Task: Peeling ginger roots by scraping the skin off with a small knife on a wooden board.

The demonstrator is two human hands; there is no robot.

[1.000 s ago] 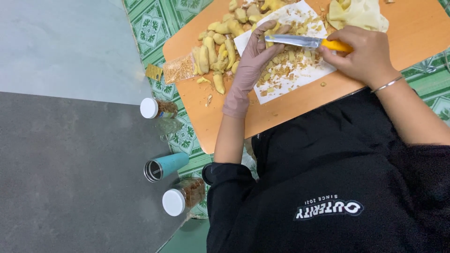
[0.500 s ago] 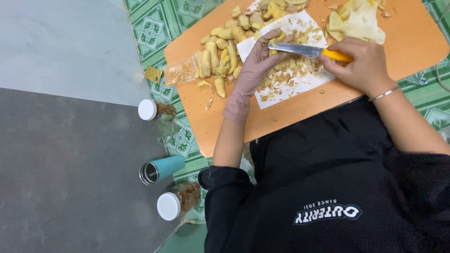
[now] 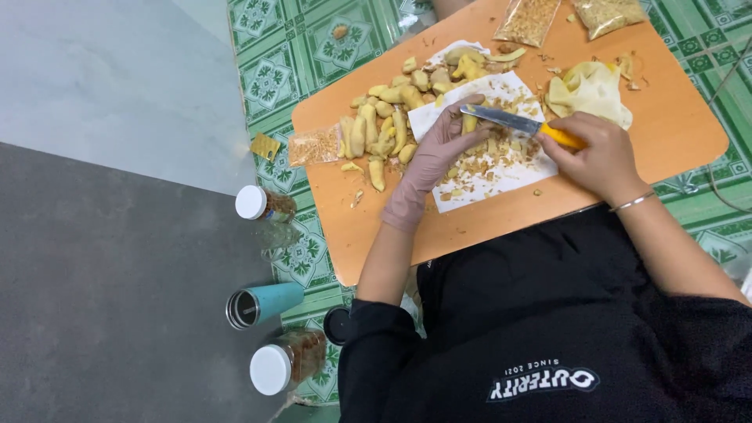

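Your torso in the black shirt fills the lower right of the frame and hides the near edge of the table. Two clear bags of brown bits at the top are cut off by the frame edge. Under your fingers, the exact way you pinch the ginger piece is hard to make out.

The table is smooth orange wood with rounded corners. The white sheet in the middle is flat and covered with small peelings. The pile of peeled ginger, upper centre, is pale yellow and knobby.

Your left hand, in a thin pinkish glove, lies on the sheet and holds the ginger piece with bent fingers. Your right hand, bare with a thin bracelet, is clenched around the yellow handle of the knife; its steel blade touches the ginger piece at the centre of the frame.
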